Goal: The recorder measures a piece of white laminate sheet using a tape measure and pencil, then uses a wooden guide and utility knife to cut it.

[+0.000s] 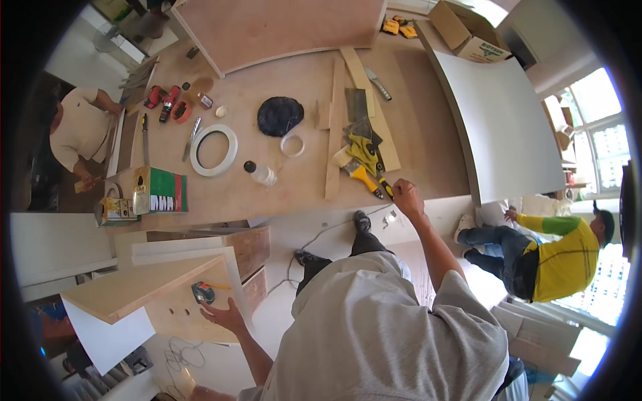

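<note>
screwdriver (384, 185) lies at the bench's (281, 194) near edge; your right hand (404, 196) is curled just beside it, left hand (224, 315) open on the board (167, 304). grip its handle squarely.

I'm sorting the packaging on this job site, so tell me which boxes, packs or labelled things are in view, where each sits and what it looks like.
Green carton: left front edge of the workbench, rectangular, green with red and white panels.
Small box: beside the carton at the bench corner, pale with yellow print.
Cardboard box: far right behind the bench, brown, flaps open, a white printed side.
Yellow packs: far edge of the bench, small, yellow and black.
</note>
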`<action>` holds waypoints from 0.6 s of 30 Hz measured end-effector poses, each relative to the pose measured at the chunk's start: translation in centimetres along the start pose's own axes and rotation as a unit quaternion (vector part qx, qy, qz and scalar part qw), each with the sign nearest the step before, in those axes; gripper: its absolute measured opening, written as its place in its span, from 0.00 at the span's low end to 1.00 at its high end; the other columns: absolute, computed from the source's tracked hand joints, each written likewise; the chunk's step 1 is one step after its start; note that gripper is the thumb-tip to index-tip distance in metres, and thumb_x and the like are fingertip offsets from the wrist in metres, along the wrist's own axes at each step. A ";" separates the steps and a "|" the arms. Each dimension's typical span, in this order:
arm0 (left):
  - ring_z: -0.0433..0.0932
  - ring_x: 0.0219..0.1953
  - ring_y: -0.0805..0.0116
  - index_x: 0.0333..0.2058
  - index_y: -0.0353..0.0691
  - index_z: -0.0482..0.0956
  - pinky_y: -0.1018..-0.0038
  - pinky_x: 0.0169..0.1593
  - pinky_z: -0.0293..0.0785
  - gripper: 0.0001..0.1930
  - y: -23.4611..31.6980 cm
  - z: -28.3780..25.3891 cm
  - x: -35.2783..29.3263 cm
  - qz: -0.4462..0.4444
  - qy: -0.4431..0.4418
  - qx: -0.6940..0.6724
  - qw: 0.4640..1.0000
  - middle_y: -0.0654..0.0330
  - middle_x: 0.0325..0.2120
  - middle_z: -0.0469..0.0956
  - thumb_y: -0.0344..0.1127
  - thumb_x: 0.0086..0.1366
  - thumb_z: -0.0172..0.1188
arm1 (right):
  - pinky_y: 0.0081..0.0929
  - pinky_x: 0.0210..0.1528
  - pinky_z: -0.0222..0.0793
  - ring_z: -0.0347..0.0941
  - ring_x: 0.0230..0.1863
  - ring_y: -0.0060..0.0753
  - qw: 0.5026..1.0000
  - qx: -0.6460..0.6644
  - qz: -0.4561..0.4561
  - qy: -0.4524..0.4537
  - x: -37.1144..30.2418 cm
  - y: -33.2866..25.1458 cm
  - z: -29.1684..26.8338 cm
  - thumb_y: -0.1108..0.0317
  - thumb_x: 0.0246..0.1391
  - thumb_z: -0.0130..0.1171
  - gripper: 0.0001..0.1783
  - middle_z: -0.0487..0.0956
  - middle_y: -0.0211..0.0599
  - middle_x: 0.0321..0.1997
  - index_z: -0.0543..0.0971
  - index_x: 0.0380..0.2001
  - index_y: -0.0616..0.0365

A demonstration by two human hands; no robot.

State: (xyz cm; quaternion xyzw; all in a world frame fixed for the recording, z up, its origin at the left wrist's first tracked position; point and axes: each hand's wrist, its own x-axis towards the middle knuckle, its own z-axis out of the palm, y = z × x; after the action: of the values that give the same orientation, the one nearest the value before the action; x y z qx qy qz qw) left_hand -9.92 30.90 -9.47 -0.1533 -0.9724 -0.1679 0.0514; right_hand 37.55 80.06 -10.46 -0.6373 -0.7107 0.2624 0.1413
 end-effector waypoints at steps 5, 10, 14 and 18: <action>0.54 0.75 0.27 0.78 0.41 0.53 0.38 0.73 0.59 0.52 4.1 1.1 -10.0 -0.006 0.002 0.053 0.999 0.32 0.75 0.48 0.40 0.60 0.74 | 0.52 0.56 0.78 0.81 0.55 0.60 0.976 -0.135 -0.039 -0.164 3.7 1.4 0.1 0.51 0.60 0.66 0.25 0.82 0.58 0.53 0.79 0.53 0.57; 0.54 0.75 0.28 0.76 0.38 0.56 0.39 0.75 0.58 0.50 11.0 2.7 -17.6 0.021 -0.084 0.051 0.995 0.30 0.74 0.51 0.36 0.59 0.74 | 0.56 0.54 0.78 0.82 0.51 0.64 0.983 -0.023 -0.033 -0.178 3.0 1.5 1.1 0.51 0.60 0.67 0.28 0.82 0.56 0.51 0.75 0.55 0.56; 0.57 0.73 0.30 0.70 0.36 0.66 0.42 0.74 0.59 0.44 14.4 3.8 -19.3 0.049 -0.212 -0.019 0.976 0.30 0.70 0.59 0.33 0.55 0.74 | 0.57 0.53 0.78 0.82 0.51 0.65 0.983 0.045 -0.052 -0.170 2.5 1.8 1.9 0.54 0.61 0.67 0.27 0.82 0.55 0.50 0.73 0.55 0.57; 0.66 0.68 0.39 0.64 0.37 0.75 0.47 0.73 0.63 0.37 16.7 4.7 -18.2 0.122 -0.301 -0.059 0.944 0.40 0.61 0.73 0.34 0.54 0.77 | 0.57 0.52 0.80 0.82 0.50 0.67 0.981 0.053 -0.072 -0.173 3.0 0.0 1.6 0.54 0.61 0.66 0.30 0.81 0.56 0.53 0.70 0.61 0.55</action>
State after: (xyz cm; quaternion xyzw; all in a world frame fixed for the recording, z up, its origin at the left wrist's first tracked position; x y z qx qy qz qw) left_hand 12.37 42.39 -11.38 -0.3169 -0.9047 -0.1634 -0.2333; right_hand 36.27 82.68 -12.22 -0.5214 -0.7533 0.3950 0.0682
